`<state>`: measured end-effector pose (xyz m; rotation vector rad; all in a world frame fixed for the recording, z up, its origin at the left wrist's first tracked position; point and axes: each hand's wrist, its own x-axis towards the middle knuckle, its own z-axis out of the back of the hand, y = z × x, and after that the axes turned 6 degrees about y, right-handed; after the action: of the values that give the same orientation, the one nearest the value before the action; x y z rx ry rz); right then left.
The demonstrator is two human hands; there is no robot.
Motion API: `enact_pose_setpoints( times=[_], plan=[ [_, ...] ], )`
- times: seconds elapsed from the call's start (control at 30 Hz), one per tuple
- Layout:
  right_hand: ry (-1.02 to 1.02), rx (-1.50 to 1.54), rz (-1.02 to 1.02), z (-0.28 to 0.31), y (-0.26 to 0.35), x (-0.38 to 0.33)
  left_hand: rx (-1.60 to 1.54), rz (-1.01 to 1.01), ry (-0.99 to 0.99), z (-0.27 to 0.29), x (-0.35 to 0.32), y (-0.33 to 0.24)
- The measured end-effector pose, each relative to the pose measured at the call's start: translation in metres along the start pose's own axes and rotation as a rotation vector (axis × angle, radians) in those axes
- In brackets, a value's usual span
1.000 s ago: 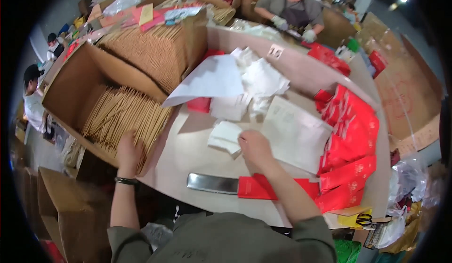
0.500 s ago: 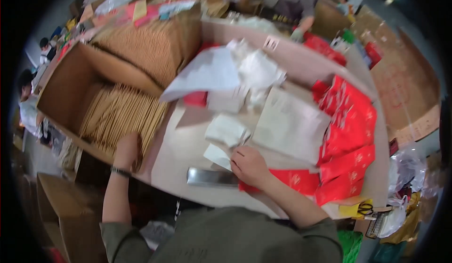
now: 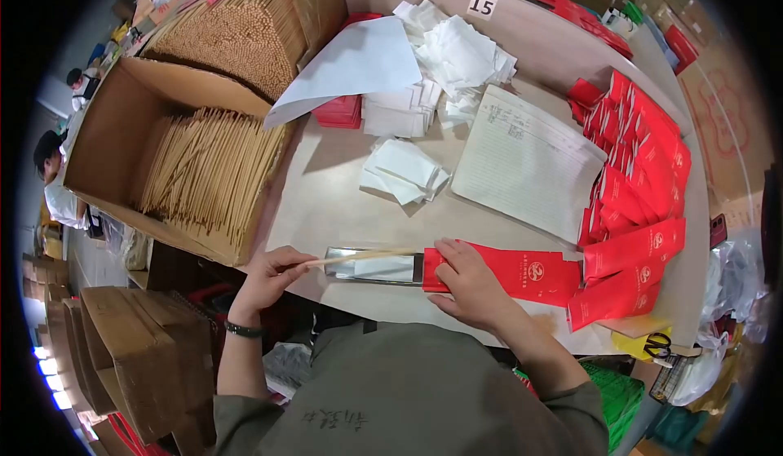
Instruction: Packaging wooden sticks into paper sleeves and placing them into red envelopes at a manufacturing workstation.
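My left hand pinches a pair of pale wooden chopsticks and lays them along a flat metal guide near the table's front edge. A folded white napkin lies on the guide under the chopsticks. My right hand rests flat on the left end of a long red paper sleeve that butts against the guide's right end. Loose folded napkins lie just beyond the guide.
An open cardboard box full of chopsticks stands at the left edge. A lined paper pad and a heap of red sleeves lie to the right. White napkin stacks sit farther back. Scissors lie at the front right corner.
My left hand came out of the chopstick box with chopsticks and brought them to the metal guide. My right hand put a napkin on the guide and moved onto the red sleeve.
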<state>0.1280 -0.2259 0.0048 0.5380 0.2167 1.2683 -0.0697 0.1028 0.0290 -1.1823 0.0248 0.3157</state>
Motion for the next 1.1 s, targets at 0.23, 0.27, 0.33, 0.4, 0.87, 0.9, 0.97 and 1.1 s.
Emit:
enact_pose_setpoints(
  times=[0.23,0.27,0.33,0.4,0.87,0.9,0.97,1.1],
  plan=[
    [-0.018,0.048,0.022,-0.012,-0.002,0.004,-0.027,0.082,0.03,-0.052,0.037,0.012],
    [0.003,0.03,0.027,-0.02,0.001,0.007,0.267,-0.145,0.069,-0.083,0.051,-0.003],
    [-0.005,-0.018,-0.008,-0.029,-0.001,0.016,0.422,-0.354,0.012,-0.112,0.064,-0.02],
    [-0.017,-0.066,-0.053,-0.031,0.001,0.016,0.52,-0.267,-0.21,-0.109,0.063,-0.021],
    [0.021,-0.001,0.08,-0.01,0.028,0.035,0.84,-0.43,0.089,-0.09,0.062,-0.021],
    [-0.06,0.029,0.102,0.009,0.023,0.037,0.789,-0.515,0.025,-0.087,0.071,-0.03],
    [0.12,0.186,-0.012,0.077,-0.033,0.023,0.736,-0.281,-0.084,-0.072,0.07,-0.043],
    [-0.224,-0.641,-0.263,0.171,-0.107,-0.051,0.173,0.171,0.105,-0.071,0.057,-0.043]
  ],
)
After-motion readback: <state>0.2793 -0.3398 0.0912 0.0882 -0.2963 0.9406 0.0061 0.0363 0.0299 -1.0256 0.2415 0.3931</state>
